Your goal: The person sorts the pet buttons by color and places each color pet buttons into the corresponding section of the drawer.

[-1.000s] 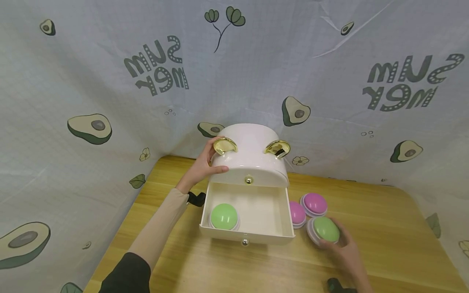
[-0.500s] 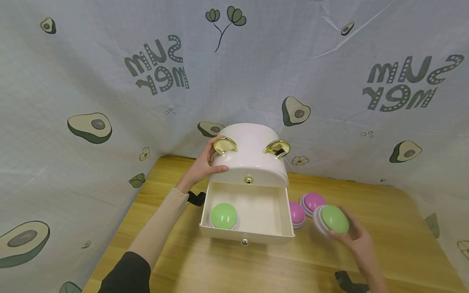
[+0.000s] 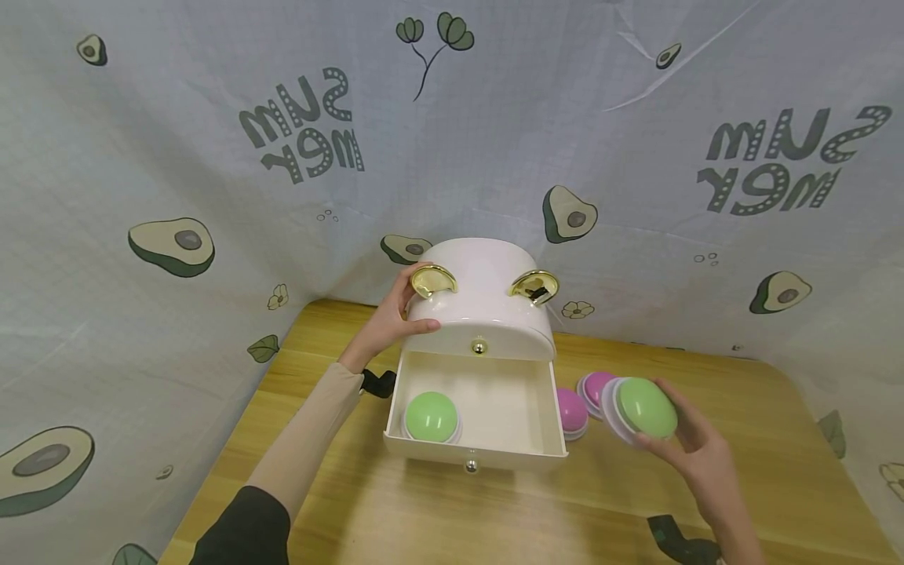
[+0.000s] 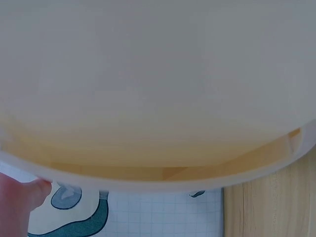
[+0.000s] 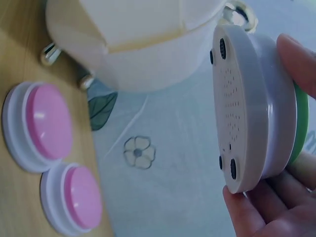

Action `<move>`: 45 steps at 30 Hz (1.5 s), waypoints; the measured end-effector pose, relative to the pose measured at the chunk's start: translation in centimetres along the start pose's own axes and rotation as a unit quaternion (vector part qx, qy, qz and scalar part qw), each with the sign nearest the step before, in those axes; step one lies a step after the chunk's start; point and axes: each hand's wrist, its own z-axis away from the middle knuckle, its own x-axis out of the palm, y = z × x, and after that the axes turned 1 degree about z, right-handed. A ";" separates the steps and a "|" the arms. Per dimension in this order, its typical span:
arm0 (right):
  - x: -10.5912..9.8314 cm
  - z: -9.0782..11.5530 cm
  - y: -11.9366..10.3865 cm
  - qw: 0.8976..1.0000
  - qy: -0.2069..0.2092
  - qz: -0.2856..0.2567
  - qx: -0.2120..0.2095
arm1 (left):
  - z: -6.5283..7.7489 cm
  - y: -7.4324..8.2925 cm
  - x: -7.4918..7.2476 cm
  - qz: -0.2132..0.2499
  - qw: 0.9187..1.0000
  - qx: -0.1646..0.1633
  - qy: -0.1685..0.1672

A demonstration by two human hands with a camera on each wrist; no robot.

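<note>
Nearest, the right hand [image 3: 706,459] held a green-domed white plastic button [image 3: 646,408] above the pale wooden table [image 3: 530,518], fingers and thumb curled round it, its base tilted leftward. A second green-domed button [image 3: 431,417] sat in the left of the pulled-out white drawer [image 3: 504,404]. Two pink-domed round buttons [image 3: 572,410] lay right of it. Farther, the left hand [image 3: 388,320] gripped the rounded white plastic cabinet [image 3: 483,282], thumb on its front. Behind hung avocado-printed cloth [image 3: 452,157].
</note>
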 end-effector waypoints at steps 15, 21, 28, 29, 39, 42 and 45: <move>2.4 -0.2 -4.8 0.999 -0.009 -0.025 -0.029 | -0.1 0.0 0.1 0.003 1.000 -0.003 0.002; 4.1 -0.7 -5.5 0.993 -0.033 -0.090 -0.072 | -0.1 0.0 0.1 -0.002 1.000 -0.005 0.004; 6.7 -1.1 -5.6 0.989 -0.060 -0.078 -0.107 | -0.1 0.0 0.1 0.002 1.000 -0.002 0.005; 7.0 -1.1 -5.6 0.988 -0.063 -0.081 -0.112 | 0.0 0.0 0.1 0.002 1.000 -0.002 0.004; 8.8 -1.4 -5.8 0.976 -0.099 -0.126 -0.145 | -0.1 -1.1 -0.2 0.004 1.000 0.009 0.004; 9.1 -1.5 -5.7 0.974 -0.097 -0.134 -0.152 | -0.3 -2.5 -0.5 0.002 1.000 0.016 0.006; 9.4 -1.5 -5.6 0.975 -0.095 -0.133 -0.153 | -0.5 -3.3 -0.7 0.001 1.000 0.016 0.008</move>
